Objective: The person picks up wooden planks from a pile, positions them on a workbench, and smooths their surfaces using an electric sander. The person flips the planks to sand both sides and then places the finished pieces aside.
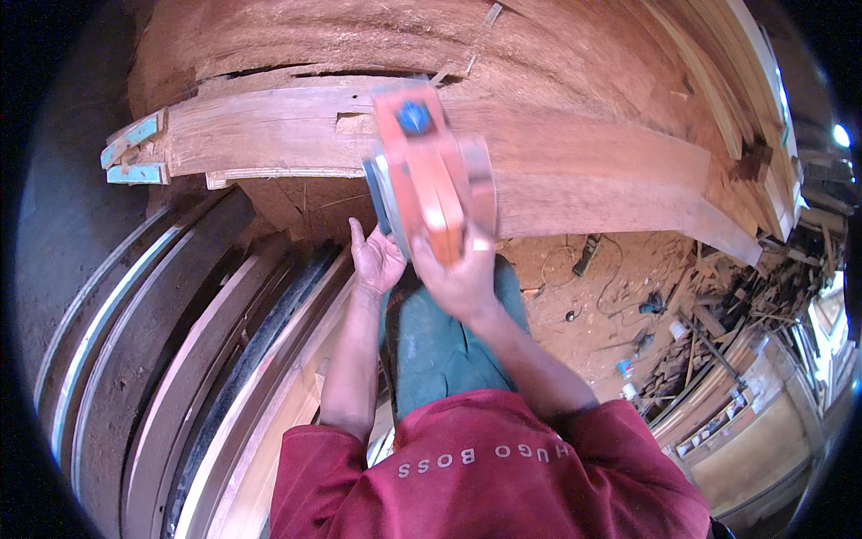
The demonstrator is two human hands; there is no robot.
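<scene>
An orange electric planer (422,162) with a blue front knob is tilted over a long, curved wooden beam (584,162), its outline smeared by motion. My right hand (460,280) wraps round the planer's rear handle. Whether the planer's sole touches the wood I cannot tell. My left hand (377,260) is beside the planer's lower left side, palm turned up and thumb apart, holding nothing; some of its fingers are partly hidden by the tool. Near the beam's middle is a small rectangular notch (353,123). Light blue painted pieces (135,172) sit at the beam's left end.
Several long planks (193,359) stand side by side at left. Sawdust (548,260) covers the ground at right, with a dark cable (620,310) across it. Scrap wood (718,328) is heaped farther right. Rough reddish timber (296,36) lies behind the beam.
</scene>
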